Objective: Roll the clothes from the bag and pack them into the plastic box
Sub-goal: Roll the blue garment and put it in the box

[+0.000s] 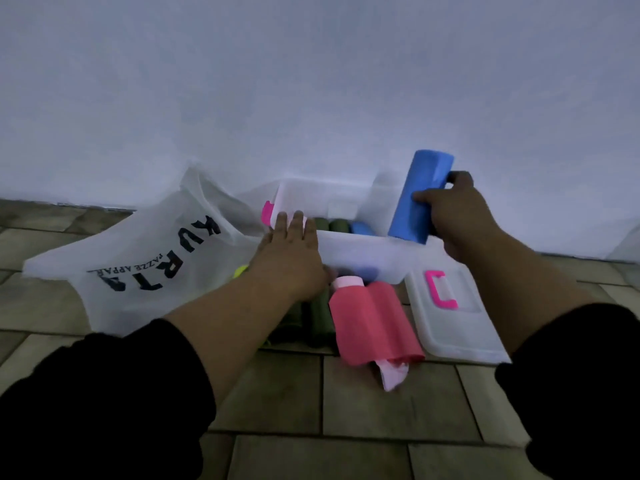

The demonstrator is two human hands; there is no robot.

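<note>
Seemingly halfway: grips a blue roll (420,195) in the right hand (460,216), fingers curled, over the plastic box (360,245) at one o'clock, rests the left hand (291,254), fingers straight, on its rim, has green rolls (329,225) inside, leaves a pink roll (370,320) unpacked at six o'clock, bag (145,258) at nine.

One blue roll (420,197), one pink roll (370,320), several olive-green rolls (337,226). The box (360,254) is translucent white with a pink latch (266,212); its lid (460,334) matches, with a pink handle (440,289). The bag (138,244) is white with black lettering, and the floor tiles (381,403) are grey-brown.
</note>
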